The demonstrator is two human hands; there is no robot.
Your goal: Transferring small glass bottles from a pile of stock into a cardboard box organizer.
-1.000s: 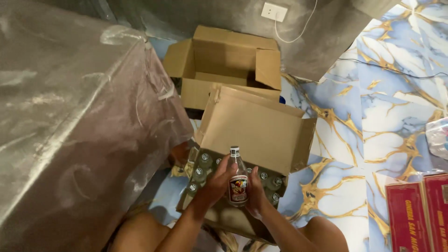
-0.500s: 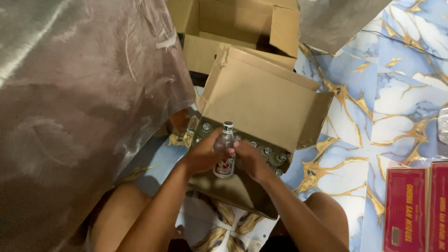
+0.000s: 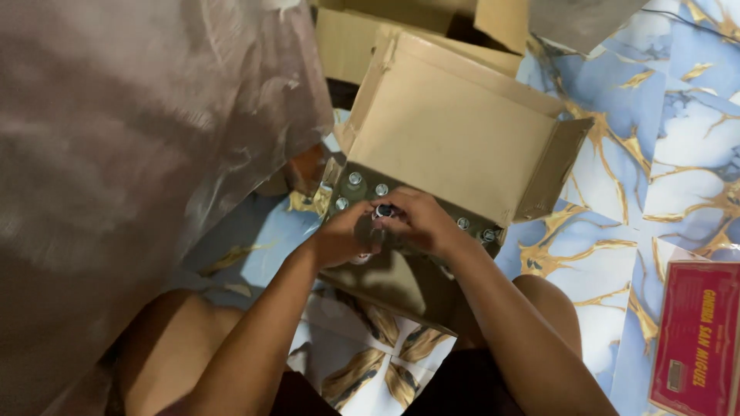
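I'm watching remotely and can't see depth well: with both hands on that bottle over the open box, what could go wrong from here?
1. The bottle sits among close-packed capped bottles; lowered off-line, glass may knock glass.
2. The left hand and right hand cover most of the bottle, so its slot is hidden from view.
3. The raised box flap leans over the box and may fall onto the hands.

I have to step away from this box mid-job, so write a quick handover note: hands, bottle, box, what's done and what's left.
Left hand: wrapped around the bottle's body.
Right hand: fingers at the bottle's neck and cap.
Bottle: upright, over the open cardboard box, among the capped bottles standing inside.
Done: several bottles sit in the box.
Left: seat this bottle and let go. I cannot tell whether it is fully down.
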